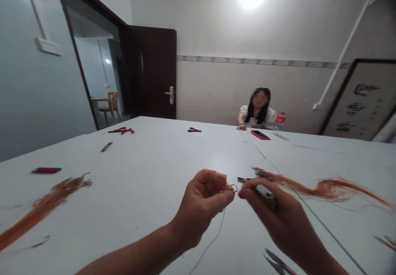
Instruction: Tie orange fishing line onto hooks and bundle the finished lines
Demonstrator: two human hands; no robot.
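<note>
My left hand (202,200) is closed in a pinch on a small curved fishing hook (236,188), its bend sticking out past the thumb. A thin pale line (213,238) trails from under that hand toward the front of the table. Close to the hook on the right is my right hand (286,215), its fingers wrapped around a green cylindrical object with a whitish end (265,192). The kind of this object cannot be made out. A gap shows between the right fingertips and the hook. Pliers-like tips (243,179) lie just behind the right fingers.
Bundles of hooks on orange line lie left (55,196) and right (309,186). Thread snips (276,261) lie beside my right forearm. Several red-handled tools, including pliers (194,130), and a phone (260,134) lie farther back. A person (258,114) sits across the white table (148,155).
</note>
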